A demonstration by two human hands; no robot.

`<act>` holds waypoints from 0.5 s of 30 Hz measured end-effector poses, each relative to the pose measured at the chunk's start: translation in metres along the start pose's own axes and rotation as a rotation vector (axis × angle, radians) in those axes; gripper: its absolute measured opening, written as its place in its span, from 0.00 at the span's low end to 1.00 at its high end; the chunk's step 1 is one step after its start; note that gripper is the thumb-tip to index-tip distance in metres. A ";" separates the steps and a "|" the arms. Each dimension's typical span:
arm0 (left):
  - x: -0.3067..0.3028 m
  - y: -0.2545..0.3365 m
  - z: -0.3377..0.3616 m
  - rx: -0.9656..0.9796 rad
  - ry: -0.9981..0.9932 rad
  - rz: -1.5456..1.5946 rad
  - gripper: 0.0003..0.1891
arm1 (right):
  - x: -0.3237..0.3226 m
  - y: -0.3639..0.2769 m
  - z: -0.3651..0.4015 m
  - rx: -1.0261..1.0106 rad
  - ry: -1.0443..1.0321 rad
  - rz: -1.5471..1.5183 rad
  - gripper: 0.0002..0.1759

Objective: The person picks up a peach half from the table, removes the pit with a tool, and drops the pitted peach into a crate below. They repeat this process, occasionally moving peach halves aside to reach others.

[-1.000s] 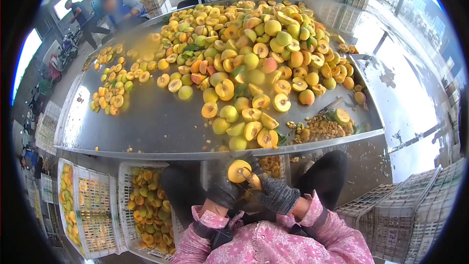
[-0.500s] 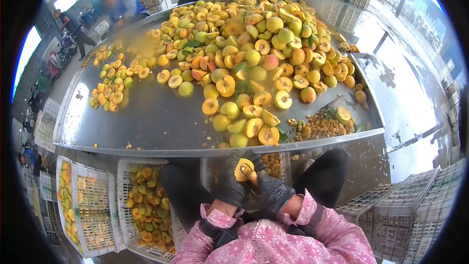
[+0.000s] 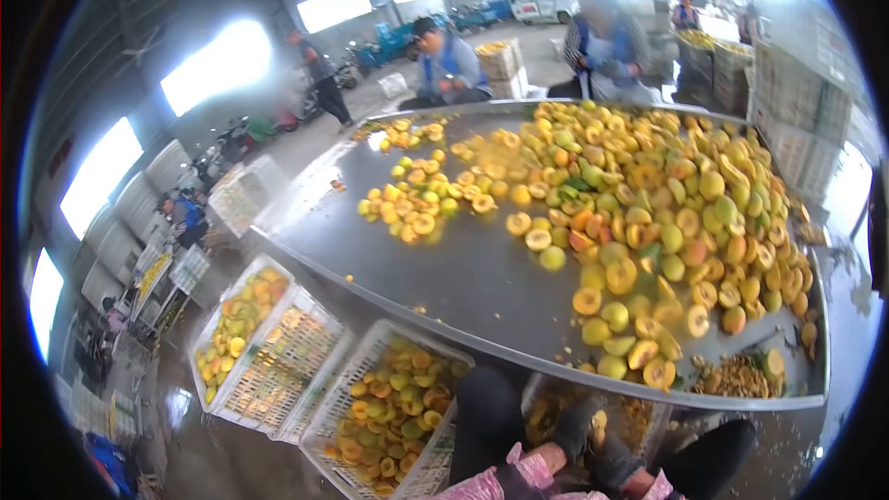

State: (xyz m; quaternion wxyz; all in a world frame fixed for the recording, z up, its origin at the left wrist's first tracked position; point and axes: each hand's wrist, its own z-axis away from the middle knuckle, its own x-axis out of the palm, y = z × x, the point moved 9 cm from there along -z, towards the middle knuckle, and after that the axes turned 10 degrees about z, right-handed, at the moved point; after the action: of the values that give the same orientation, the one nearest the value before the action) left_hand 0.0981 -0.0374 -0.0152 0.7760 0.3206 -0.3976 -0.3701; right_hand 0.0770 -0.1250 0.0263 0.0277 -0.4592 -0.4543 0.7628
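1. In the head view, the dark-gloved left hand and dark-gloved right hand are blurring low down, a small yellow fruit piece showing between them; whether either is gripping it or opening, I cannot tell.
2. The frame's bottom edge is cutting off the pink floral sleeves; the hands are partly hiding a pale crate.
3. A grey metal table is bearing halved yellow-green fruit and brownish scraps.
4. Beyond, blurry people are sitting before bright windows.
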 end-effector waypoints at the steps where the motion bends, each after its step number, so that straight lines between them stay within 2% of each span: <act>1: -0.009 -0.015 -0.009 -0.035 0.005 0.036 0.17 | 0.009 -0.004 -0.004 -0.075 -0.059 0.088 0.23; 3: -0.014 -0.028 -0.014 -0.070 -0.014 0.154 0.16 | 0.037 0.004 0.003 -0.199 -0.184 0.263 0.32; 4: -0.014 -0.030 -0.013 -0.064 -0.035 0.235 0.16 | 0.058 0.012 0.002 -0.326 -0.138 0.355 0.30; 7: -0.014 -0.020 -0.009 0.027 -0.075 0.225 0.16 | 0.099 0.061 -0.004 -0.417 -0.039 0.520 0.31; 8: -0.014 -0.014 -0.007 0.072 -0.085 0.181 0.16 | 0.080 0.060 -0.009 -0.223 -0.048 0.409 0.27; 10: -0.018 -0.005 0.003 0.110 0.031 0.073 0.16 | 0.028 0.033 -0.007 0.170 -0.063 0.181 0.20; 11: -0.021 0.000 0.006 0.128 0.066 -0.004 0.16 | 0.027 0.041 -0.009 0.235 -0.024 0.070 0.21; 13: -0.026 0.008 0.005 0.159 0.106 -0.186 0.16 | 0.055 0.074 -0.021 0.160 0.129 -0.233 0.25; 15: -0.041 -0.015 -0.022 0.311 0.110 -0.277 0.16 | 0.079 0.102 -0.026 0.094 0.213 -0.442 0.28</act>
State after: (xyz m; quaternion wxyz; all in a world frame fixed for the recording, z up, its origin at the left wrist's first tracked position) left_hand 0.0951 -0.0069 -0.0527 0.6795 0.5076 -0.3592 -0.3894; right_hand 0.0887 -0.1308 -0.1041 0.2629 -0.4246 -0.5024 0.7058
